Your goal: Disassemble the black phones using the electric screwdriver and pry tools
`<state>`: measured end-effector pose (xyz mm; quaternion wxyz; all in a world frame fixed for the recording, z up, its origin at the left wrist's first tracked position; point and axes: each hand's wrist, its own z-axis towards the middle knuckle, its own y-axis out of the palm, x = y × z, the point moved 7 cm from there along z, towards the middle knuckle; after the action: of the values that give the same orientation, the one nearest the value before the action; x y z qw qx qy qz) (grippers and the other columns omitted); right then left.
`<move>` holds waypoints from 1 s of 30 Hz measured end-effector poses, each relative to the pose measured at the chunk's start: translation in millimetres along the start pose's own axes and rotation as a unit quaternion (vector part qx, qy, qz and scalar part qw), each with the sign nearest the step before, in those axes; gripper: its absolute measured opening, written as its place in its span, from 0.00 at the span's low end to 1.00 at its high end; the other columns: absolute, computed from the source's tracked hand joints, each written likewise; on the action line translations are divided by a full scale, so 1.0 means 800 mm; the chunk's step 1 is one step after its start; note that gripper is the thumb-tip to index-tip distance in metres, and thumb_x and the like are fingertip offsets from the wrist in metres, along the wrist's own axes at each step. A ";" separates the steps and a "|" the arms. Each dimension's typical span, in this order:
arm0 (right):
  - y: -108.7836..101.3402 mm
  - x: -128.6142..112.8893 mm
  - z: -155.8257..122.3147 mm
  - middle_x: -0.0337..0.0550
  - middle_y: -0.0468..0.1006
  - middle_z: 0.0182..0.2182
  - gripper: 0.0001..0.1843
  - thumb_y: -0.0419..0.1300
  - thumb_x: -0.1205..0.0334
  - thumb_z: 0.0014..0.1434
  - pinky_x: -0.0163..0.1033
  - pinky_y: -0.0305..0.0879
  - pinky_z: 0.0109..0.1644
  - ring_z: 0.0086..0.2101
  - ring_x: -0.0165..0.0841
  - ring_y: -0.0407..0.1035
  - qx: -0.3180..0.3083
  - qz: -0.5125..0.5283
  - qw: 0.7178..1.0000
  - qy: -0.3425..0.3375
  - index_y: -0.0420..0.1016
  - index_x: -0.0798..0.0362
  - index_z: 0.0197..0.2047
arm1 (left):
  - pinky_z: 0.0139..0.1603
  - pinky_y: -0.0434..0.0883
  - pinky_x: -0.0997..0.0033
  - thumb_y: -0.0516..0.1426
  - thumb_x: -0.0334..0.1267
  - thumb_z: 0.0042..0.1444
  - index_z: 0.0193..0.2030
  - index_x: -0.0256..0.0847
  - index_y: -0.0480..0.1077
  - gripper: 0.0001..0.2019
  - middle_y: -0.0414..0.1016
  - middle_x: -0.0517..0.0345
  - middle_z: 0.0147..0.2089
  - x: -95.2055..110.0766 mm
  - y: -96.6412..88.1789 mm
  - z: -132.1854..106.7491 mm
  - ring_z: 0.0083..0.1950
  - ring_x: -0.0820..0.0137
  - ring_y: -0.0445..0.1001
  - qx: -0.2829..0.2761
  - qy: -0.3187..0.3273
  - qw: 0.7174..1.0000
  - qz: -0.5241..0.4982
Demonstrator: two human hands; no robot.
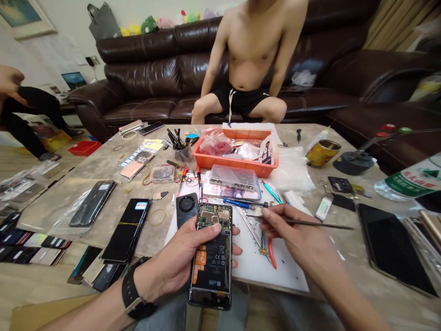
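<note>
The left hand is clamped around an uncovered phone, thumb across the lower part of its circuit board and fingers wrapped behind, a grip that seems meant to keep the bare inside steady and facing up. The phone's lower end juts past the near edge of the surface, so the left hand has free room beneath it. The right hand pinches a thin dark tool, its tip aimed toward the phone but apart from it, probably leaving the board in sight. Below the right hand lies a white mat, whose pale ground would help small dark bits show, with an orange-handled tool on it. Well left of the left hand sits a banded stack of phones; right of the right hand, a large dark-screened device limits sideways room. Just beyond both hands, blue screwdrivers lie crosswise, seemingly for easy reach, then a clear box and an orange tray, whose raised wall would block forward movement. Past these, a person sits on a sofa.
</note>
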<state>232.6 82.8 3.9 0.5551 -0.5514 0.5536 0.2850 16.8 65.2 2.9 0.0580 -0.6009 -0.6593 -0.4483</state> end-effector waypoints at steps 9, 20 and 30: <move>-0.055 0.032 0.008 0.44 0.74 0.20 0.25 0.56 0.37 0.58 0.40 0.56 0.28 0.25 0.41 0.69 -0.040 -0.384 0.921 0.038 0.70 0.49 0.24 | 0.37 0.80 0.62 0.62 0.40 0.61 0.50 0.36 0.71 0.14 0.83 0.39 0.40 -0.004 -0.001 -0.001 0.35 0.60 0.83 0.000 -0.009 1.000 0.018; -0.055 0.034 0.013 0.42 0.80 0.27 0.16 0.53 0.46 0.62 0.41 0.58 0.32 0.31 0.43 0.74 -0.028 -0.399 0.916 -0.008 0.75 0.47 0.37 | 0.35 0.80 0.64 0.62 0.38 0.60 0.52 0.34 0.71 0.15 0.83 0.40 0.40 -0.006 0.004 -0.003 0.34 0.61 0.83 -0.004 -0.011 0.999 0.032; -0.100 0.027 0.028 0.50 0.79 0.44 0.15 0.57 0.57 0.61 0.43 0.65 0.46 0.43 0.43 0.75 0.051 -0.444 0.890 -0.087 0.76 0.52 0.49 | 0.41 0.82 0.56 0.67 0.35 0.55 0.55 0.39 0.66 0.23 0.83 0.41 0.46 -0.017 -0.009 -0.002 0.40 0.53 0.84 0.065 -0.039 0.996 0.047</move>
<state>318.5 79.1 3.0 0.6970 -0.6837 0.2144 0.0266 13.7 54.9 -8.5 0.0918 -0.6432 -0.6598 -0.3776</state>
